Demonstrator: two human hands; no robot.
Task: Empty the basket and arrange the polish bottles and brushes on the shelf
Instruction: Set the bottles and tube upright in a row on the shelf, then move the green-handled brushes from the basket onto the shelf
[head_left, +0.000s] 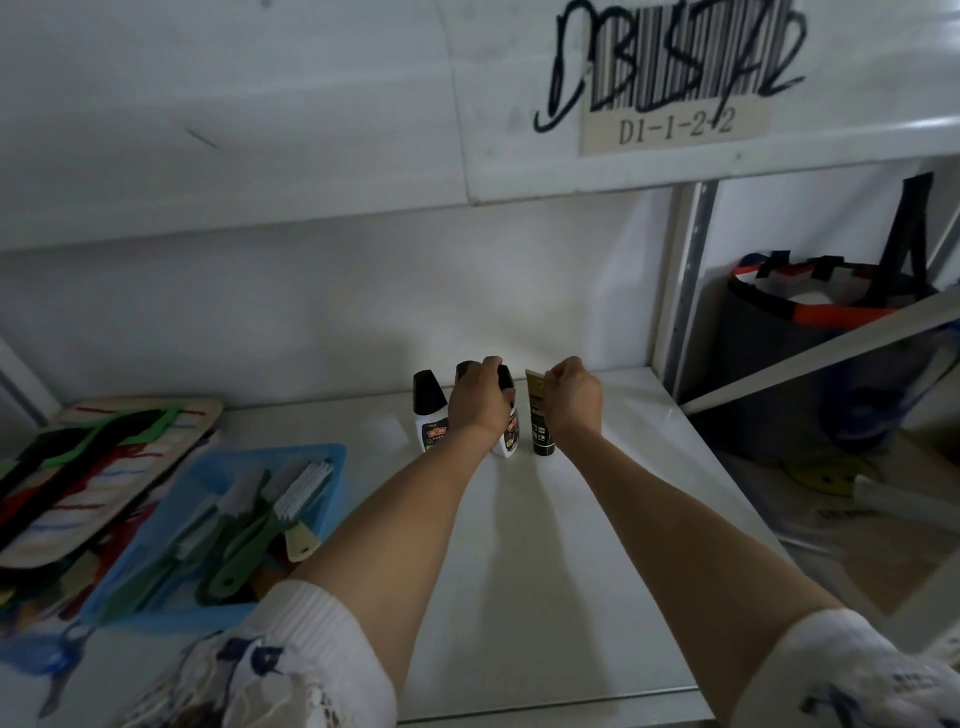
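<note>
On the white shelf (545, 545), three white polish bottles with black caps stand in a row near the back. The left bottle (429, 415) stands free. My left hand (480, 400) covers the other two and grips the right one (508, 439). Next to them stands a black and gold polish tube (540, 418), with my right hand (574, 395) pinching its top. At the left, a blue basket (228, 525) holds several green-handled brushes (249, 525) with white bristles.
A striped mat with black and green straps (98, 467) lies left of the basket. A shelf upright (685, 291) stands at the right, with a dark bag with orange trim (810, 332) beyond it. The shelf above (467, 130) hangs low overhead.
</note>
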